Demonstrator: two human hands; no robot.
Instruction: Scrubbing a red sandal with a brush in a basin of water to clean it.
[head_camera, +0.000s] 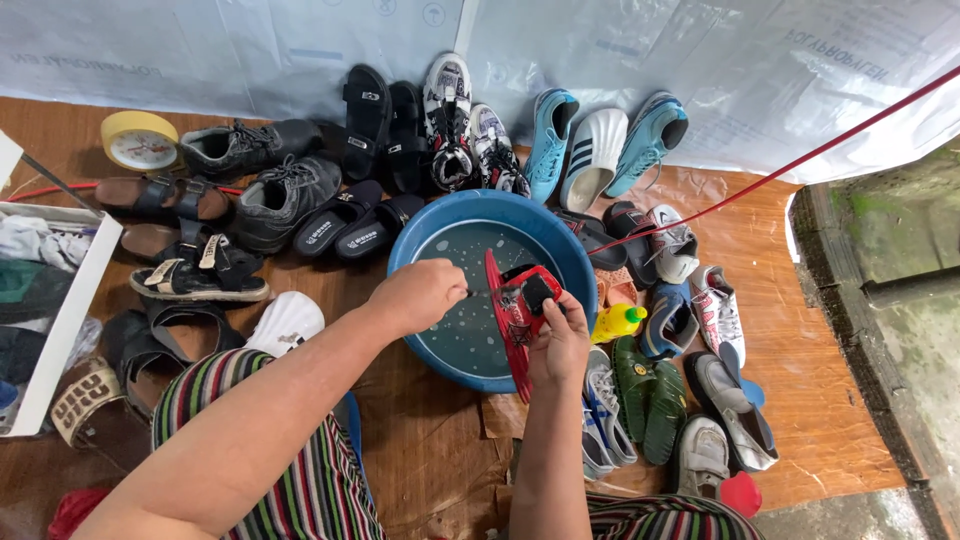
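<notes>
Hidden: tool in my left hand (418, 295), only a thin dark tip shows past the fingers | Hidden: lower part of red sandal (515, 312) behind my right hand (560, 340) | Cut off: white box (62, 320) at left edge; red item (72, 510) at bottom-left corner | Too small: yellow clock (139, 141) dial markings

Both bare forearms reach forward; left hand (418, 296) is fisted, right hand (560, 340) has its fingers curled in a grip.

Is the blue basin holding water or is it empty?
Holding water. The blue basin shows a dark, shiny surface with small bubbles, below the red sandal held over it by the right hand.
</notes>
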